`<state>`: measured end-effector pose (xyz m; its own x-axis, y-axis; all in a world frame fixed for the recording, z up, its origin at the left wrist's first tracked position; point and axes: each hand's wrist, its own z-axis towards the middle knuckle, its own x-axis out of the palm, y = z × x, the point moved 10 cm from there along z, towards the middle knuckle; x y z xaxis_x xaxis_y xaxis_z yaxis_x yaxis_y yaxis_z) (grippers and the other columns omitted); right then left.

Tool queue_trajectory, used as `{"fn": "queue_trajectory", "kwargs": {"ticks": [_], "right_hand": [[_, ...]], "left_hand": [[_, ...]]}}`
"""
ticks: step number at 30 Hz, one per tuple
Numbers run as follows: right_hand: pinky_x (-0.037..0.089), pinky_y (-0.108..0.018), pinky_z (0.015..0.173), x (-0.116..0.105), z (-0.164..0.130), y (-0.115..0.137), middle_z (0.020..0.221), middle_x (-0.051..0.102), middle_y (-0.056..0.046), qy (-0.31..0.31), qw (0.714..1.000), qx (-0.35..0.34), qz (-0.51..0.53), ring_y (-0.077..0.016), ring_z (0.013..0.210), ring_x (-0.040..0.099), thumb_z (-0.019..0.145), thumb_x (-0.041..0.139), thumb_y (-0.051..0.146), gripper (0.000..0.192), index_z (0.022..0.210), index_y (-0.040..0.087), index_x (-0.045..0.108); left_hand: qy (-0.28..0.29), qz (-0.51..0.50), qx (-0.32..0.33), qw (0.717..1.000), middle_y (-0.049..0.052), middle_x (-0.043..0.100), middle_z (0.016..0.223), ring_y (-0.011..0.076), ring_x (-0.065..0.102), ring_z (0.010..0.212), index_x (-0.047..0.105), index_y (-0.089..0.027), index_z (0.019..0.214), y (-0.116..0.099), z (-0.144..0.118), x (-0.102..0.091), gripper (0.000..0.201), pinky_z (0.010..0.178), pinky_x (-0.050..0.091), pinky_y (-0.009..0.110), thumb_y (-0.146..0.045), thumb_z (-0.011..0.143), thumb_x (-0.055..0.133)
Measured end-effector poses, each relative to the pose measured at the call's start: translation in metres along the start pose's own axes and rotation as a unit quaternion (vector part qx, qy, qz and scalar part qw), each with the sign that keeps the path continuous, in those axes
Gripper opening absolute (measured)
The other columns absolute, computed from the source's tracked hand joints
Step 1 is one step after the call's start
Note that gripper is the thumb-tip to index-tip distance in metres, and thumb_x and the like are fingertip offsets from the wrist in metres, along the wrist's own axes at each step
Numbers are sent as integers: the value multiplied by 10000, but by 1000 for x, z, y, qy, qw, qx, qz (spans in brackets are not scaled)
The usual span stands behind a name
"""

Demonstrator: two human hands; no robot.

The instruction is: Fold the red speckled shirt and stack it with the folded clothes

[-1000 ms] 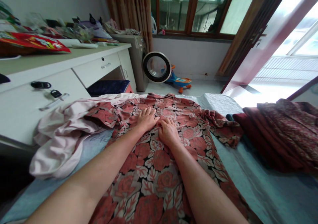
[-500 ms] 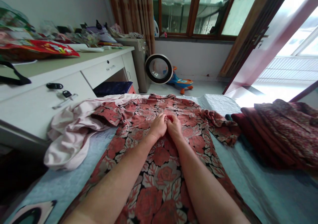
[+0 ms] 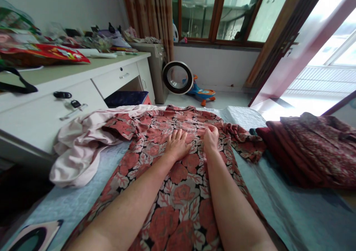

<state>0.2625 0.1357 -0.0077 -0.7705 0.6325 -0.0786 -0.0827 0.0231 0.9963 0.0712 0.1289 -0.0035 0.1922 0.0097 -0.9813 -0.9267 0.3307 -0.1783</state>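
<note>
A red and black flower-print garment (image 3: 172, 191) lies spread flat on a pale blue padded surface (image 3: 278, 202). My left hand (image 3: 177, 145) lies flat on the garment's upper middle, fingers apart. A little to its right, my right hand (image 3: 211, 136) presses on the cloth with its fingers curled under; whether it pinches the fabric I cannot tell. One short sleeve (image 3: 244, 139) lies bunched at the right.
A pink garment (image 3: 79, 151) is crumpled at the left edge beside a white desk (image 3: 33, 106) with drawers and clutter on top. Dark red folded clothes (image 3: 311, 151) are stacked at the right. An iron's base (image 3: 36, 236) shows at bottom left. A fan (image 3: 178, 77) and toy stand on the floor beyond.
My hands were together at the garment's centre half a second ago. Now they have parted: the right slid rightward toward the sleeve, the left flattened out.
</note>
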Motion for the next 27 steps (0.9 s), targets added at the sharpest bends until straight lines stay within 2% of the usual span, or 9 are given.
{"fn": "queue_trajectory", "kwargs": {"ticks": [2, 4, 6, 8, 9, 12, 15, 19, 27], "right_hand": [[452, -356, 964, 1, -3, 17, 1098, 654, -109, 11, 989, -80, -122, -231, 1079, 581, 776, 444, 220, 352, 1072, 161, 624], [396, -367, 1013, 16, -13, 27, 1131, 663, -124, 56, 953, -147, -260, -242, 1121, 561, 801, 448, 200, 311, 1022, 155, 661], [343, -398, 1049, 31, -23, 25, 1174, 665, -126, 107, 912, -174, -355, -257, 1162, 540, 824, 476, 205, 269, 997, 169, 679], [304, -421, 1070, 39, -31, 22, 1232, 652, -115, 137, 883, -188, -409, -263, 1203, 516, 855, 492, 234, 252, 1014, 189, 683], [293, -422, 1076, 41, -34, 21, 1260, 642, -108, 144, 874, -193, -421, -262, 1222, 505, 869, 494, 251, 256, 1035, 196, 681], [287, -395, 1082, 41, -37, 21, 1310, 623, -90, 151, 868, -202, -429, -246, 1251, 489, 887, 492, 265, 285, 1099, 205, 672], [284, -377, 1087, 38, -37, 22, 1328, 615, -74, 143, 868, -203, -430, -239, 1263, 482, 876, 507, 266, 298, 1122, 214, 668], [297, -368, 1072, 37, -37, 24, 1311, 617, -78, 136, 865, -201, -439, -232, 1237, 498, 871, 496, 248, 301, 1116, 212, 668], [299, -355, 1074, 36, -35, 20, 1331, 597, -84, 153, 852, -204, -458, -226, 1254, 482, 907, 492, 292, 319, 1177, 210, 640]], "left_hand": [[-1, -3, 4, 1000, 110, 333, 1592, 333, 259, 1470, 446, -248, 1443, -2, 2, -6, 680, 1160, 247, 506, -641, 888, 445], [-1, -8, 6, 1000, 112, 478, 1486, 322, 397, 1382, 552, -250, 1333, -5, 7, -14, 561, 1105, 333, 476, -605, 919, 418], [-16, -12, -13, 1000, 115, 604, 1309, 297, 526, 1242, 609, -242, 1237, -5, 13, -24, 478, 1040, 395, 448, -536, 972, 341], [-43, -11, -45, 998, 125, 631, 1216, 296, 566, 1169, 600, -234, 1244, -3, 18, -30, 463, 1017, 408, 454, -493, 991, 313], [-55, -10, -55, 997, 135, 615, 1238, 308, 555, 1183, 583, -234, 1273, -2, 19, -31, 467, 1023, 402, 466, -502, 984, 334], [-66, -7, -56, 996, 138, 472, 1456, 340, 423, 1344, 565, -261, 1325, -2, 22, -21, 511, 1098, 338, 501, -562, 946, 399], [-52, -11, -36, 998, 97, 340, 1584, 317, 284, 1453, 517, -266, 1396, -2, 25, -6, 553, 1169, 241, 518, -560, 945, 389], [-33, -21, -32, 999, 92, 332, 1598, 310, 263, 1470, 430, -276, 1471, 1, 27, 2, 613, 1170, 200, 572, -572, 939, 363], [-42, -24, -36, 998, 95, 322, 1603, 359, 245, 1471, 422, -283, 1478, 2, 27, 1, 682, 1160, 176, 597, -638, 897, 388]]}}
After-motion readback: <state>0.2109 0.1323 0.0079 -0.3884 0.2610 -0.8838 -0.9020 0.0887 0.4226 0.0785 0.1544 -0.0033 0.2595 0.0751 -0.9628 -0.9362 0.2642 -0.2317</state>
